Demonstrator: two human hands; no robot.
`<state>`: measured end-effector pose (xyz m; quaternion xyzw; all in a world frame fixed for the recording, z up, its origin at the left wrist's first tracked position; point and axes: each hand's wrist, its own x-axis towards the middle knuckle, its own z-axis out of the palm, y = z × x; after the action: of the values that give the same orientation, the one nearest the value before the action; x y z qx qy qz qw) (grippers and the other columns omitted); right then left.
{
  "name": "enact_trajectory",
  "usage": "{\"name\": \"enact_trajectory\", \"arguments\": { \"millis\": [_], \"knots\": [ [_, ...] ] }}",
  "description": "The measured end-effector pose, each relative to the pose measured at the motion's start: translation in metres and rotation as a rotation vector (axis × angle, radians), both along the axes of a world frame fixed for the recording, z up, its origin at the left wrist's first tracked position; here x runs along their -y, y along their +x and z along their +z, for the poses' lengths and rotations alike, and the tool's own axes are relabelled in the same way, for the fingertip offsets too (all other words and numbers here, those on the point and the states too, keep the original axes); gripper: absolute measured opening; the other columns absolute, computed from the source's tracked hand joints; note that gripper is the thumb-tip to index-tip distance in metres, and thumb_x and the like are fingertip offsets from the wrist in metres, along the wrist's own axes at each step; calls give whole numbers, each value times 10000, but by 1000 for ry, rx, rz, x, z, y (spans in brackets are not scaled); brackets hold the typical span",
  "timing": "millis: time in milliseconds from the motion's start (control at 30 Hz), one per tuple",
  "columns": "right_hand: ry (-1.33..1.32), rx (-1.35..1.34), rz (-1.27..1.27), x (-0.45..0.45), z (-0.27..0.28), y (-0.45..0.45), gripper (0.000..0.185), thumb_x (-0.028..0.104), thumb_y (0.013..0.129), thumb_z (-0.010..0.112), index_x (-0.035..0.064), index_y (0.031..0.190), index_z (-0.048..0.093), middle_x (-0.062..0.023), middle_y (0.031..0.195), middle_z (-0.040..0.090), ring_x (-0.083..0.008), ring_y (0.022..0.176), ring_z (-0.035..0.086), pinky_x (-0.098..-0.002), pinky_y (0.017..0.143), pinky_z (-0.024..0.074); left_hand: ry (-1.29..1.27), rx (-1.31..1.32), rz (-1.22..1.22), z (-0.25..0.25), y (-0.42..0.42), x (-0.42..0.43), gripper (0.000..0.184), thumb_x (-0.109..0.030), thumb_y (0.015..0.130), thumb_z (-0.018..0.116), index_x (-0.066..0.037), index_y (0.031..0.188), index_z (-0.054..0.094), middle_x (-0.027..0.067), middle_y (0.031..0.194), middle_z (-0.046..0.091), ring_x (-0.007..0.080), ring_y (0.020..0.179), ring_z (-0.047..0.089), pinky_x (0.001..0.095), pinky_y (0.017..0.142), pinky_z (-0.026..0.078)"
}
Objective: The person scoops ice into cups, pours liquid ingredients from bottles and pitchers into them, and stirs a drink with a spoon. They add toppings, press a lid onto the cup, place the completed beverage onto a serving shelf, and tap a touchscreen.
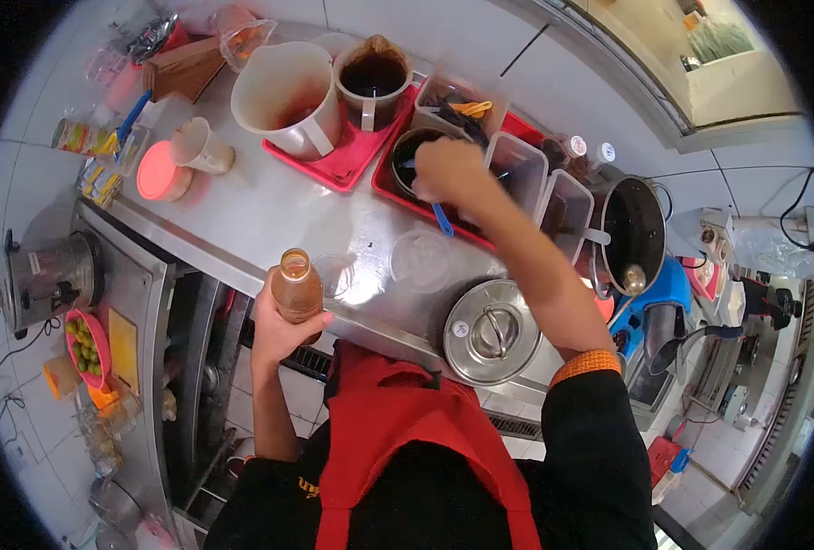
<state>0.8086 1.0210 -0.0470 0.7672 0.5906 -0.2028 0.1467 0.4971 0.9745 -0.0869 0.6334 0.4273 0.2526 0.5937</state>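
Observation:
My left hand [283, 325] is wrapped around an uncapped bottle [298, 291] of brownish liquid, held upright near the counter's front edge. Over a dark round container [407, 160] in a red tray, my right hand [450, 171] is closed, its fingers pointing down and slightly blurred. What it grips is hidden behind the fingers. Just below that hand a blue handle [442, 221] sticks out; I cannot tell whether I hold it. A clear plastic lid [420, 260] lies flat on the steel counter between my hands, and another clear round piece [335, 275] is beside the bottle.
Two pitchers, one pale [287, 92] and one with dark liquid [373, 78], stand on a red tray [333, 174]. Clear bins [517, 160] sit right of my hand. A metal lid [492, 332] lies at the front edge. A large pot [631, 229] with a ladle stands right.

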Motion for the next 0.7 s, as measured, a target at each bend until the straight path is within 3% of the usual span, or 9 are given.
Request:
{"name": "enact_trajectory", "arguments": {
  "millis": [133, 200, 367, 433, 567, 633, 667, 700],
  "knots": [
    [57, -21, -7, 10, -12, -5, 247, 185, 774, 591, 41, 936, 709, -193, 1004, 673, -330, 916, 671, -412, 785, 539, -30, 51, -39, 0, 11, -13, 632, -165, 601, 878, -30, 1096, 509, 28, 935, 587, 116, 854, 571, 288, 779, 479],
    [333, -46, -119, 10, 0, 0, 263, 220, 763, 596, -4, 862, 692, -239, 887, 666, -398, 839, 659, -455, 745, 538, -12, 64, -57, -5, 14, -22, 640, -164, 602, 881, -32, 1101, 502, 28, 942, 585, 111, 862, 566, 283, 782, 478],
    [615, -94, -169, -39, 2, 91, 227, 201, 768, 570, 28, 844, 695, -210, 809, 664, -364, 805, 657, -455, 703, 521, -68, 27, -83, 2, 26, -29, 649, -166, 600, 883, -33, 1108, 504, 38, 966, 584, 124, 892, 567, 287, 802, 476],
    [195, -214, -242, -61, -17, 123, 266, 204, 770, 593, 21, 932, 699, -224, 879, 670, -326, 815, 673, -418, 744, 531, -60, 20, -110, -3, 23, -29, 654, -167, 598, 884, -32, 1112, 503, 43, 973, 583, 130, 900, 568, 290, 807, 476],
    [-19, -178, -173, -65, -25, 129, 290, 203, 759, 603, 1, 949, 688, -250, 909, 661, -320, 850, 666, -396, 743, 525, -59, 20, -66, -10, 16, -35, 662, -157, 598, 881, -33, 1123, 498, 52, 998, 581, 141, 910, 577, 300, 811, 480],
    [240, -679, -323, -66, -38, 134, 242, 139, 760, 550, -48, 854, 672, -203, 800, 655, -296, 735, 643, -396, 678, 516, -101, 41, -58, -16, 14, -41, 663, -138, 597, 874, -36, 1131, 494, 55, 1001, 584, 146, 916, 581, 306, 814, 482],
    [676, -619, -251, -71, -68, 144, 330, 127, 743, 546, -55, 1003, 639, -211, 861, 675, -295, 801, 660, -396, 668, 521, -94, 22, -56, -14, 16, -43, 657, -123, 596, 869, -39, 1129, 493, 54, 997, 587, 147, 914, 582, 308, 814, 482],
    [675, -619, -254, -74, -60, 143, 330, 127, 743, 546, -55, 1003, 639, -211, 861, 675, -295, 801, 660, -396, 668, 521, -96, 20, -58, -16, 17, -45, 657, -123, 596, 869, -39, 1129, 493, 54, 997, 587, 147, 914, 582, 308, 814, 482]
  ]
}}
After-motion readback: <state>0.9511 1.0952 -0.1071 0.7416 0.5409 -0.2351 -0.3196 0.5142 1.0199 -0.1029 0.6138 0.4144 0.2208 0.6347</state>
